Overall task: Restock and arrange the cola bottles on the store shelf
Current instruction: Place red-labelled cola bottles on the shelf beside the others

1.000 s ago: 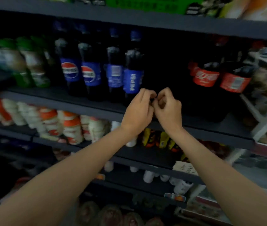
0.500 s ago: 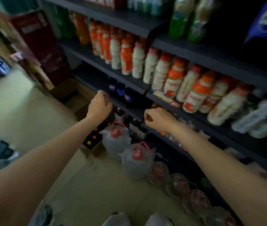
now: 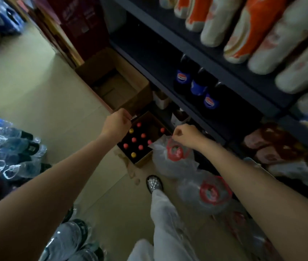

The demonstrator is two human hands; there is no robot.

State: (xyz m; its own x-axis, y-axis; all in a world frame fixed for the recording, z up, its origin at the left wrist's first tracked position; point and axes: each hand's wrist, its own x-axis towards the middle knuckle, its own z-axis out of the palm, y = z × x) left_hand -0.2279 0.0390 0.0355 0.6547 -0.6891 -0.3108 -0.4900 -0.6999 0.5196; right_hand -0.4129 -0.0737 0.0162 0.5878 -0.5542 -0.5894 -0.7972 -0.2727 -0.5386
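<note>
An open cardboard box (image 3: pixel 143 160) sits on the floor by the shelf foot, filled with several dark bottles with red and yellow caps (image 3: pixel 137 140). My left hand (image 3: pixel 117 123) hovers over the box's left corner with fingers curled, holding nothing that I can see. My right hand (image 3: pixel 184 134) is curled just right of the box, above a plastic-wrapped jug with a red lid (image 3: pixel 175 152). Three dark cola bottles with blue labels (image 3: pixel 196 87) stand on a low dark shelf (image 3: pixel 170 95) above the box.
Orange-and-white bottles (image 3: pixel 243 32) fill the shelf above. An open empty carton (image 3: pixel 119 87) lies beyond the box. Shrink-wrapped bottle packs (image 3: pixel 8 149) lie at left on the floor. More wrapped jugs (image 3: pixel 210 193) line the shelf foot. My foot (image 3: pixel 154 184) stands near them.
My view has dropped from the upper cola shelf to the floor. My hands, together at the upper shelf a second ago, have parted and lowered to the box of bottles.
</note>
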